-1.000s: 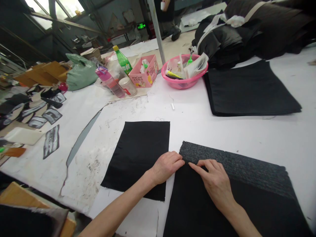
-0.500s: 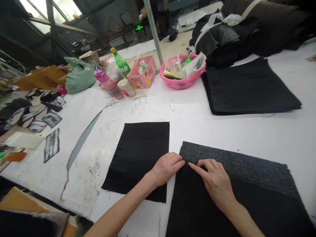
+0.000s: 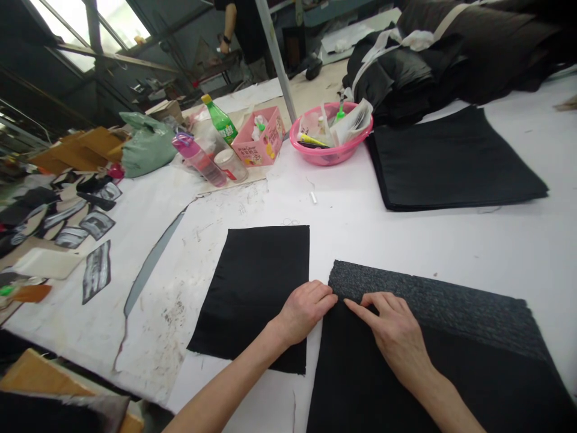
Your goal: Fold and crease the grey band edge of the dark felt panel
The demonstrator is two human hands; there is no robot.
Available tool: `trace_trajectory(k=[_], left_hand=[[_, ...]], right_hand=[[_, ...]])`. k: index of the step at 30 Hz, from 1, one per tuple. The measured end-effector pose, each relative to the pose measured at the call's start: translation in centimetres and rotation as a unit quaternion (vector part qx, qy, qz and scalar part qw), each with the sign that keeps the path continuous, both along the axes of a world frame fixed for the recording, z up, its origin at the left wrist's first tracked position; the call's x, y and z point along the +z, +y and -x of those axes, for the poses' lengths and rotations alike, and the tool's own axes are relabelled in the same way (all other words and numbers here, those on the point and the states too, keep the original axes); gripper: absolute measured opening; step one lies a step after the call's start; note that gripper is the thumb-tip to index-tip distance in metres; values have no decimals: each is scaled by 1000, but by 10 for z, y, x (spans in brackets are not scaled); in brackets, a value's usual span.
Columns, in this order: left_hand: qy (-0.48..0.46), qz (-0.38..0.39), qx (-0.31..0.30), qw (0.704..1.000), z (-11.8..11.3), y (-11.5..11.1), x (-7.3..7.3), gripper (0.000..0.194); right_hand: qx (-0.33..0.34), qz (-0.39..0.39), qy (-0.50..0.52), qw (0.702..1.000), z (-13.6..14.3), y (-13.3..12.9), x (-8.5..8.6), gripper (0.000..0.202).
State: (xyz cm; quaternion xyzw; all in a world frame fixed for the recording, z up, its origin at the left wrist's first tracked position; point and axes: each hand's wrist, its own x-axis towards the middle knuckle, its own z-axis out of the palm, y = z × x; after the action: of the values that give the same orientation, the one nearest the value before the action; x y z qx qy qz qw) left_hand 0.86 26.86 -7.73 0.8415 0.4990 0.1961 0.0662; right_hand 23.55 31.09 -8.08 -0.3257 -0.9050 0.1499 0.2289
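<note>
A large black cloth [image 3: 374,373] lies on the white table, with a speckled grey strip [image 3: 451,300] along its far edge. At the cloth's far left corner my left hand [image 3: 309,307] has its fingers pressed together on the edge. My right hand [image 3: 392,325] is just right of it, index finger and thumb pinching at the strip's lower border. The two hands' fingertips are a small gap apart. A smaller black cloth piece [image 3: 256,282] lies flat to the left, partly under my left forearm.
A stack of black cloth [image 3: 455,162] lies at the back right, before dark fabric rolls [image 3: 424,60]. Further left are a pink basket [image 3: 331,156], pink box [image 3: 259,147], bottles and a green bag [image 3: 146,144]. A person [image 3: 252,36] stands behind a metal pole [image 3: 277,60].
The camera view has shifted slightly. More of the person in the background now shows. Both hands keep their places on the cloth.
</note>
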Motion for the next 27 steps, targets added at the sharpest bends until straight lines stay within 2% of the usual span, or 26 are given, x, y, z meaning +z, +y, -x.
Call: trace_trajectory(k=[10,27], left_hand=[[59,-35,-1,998,-3,-1,3,21],[78,-40,-17,996,-4,-2,3,17]], right_hand=[[-1,-6,-20,1000,1,-1,-1,39],[0,-1,-31,1000,1,-1,-2,40]])
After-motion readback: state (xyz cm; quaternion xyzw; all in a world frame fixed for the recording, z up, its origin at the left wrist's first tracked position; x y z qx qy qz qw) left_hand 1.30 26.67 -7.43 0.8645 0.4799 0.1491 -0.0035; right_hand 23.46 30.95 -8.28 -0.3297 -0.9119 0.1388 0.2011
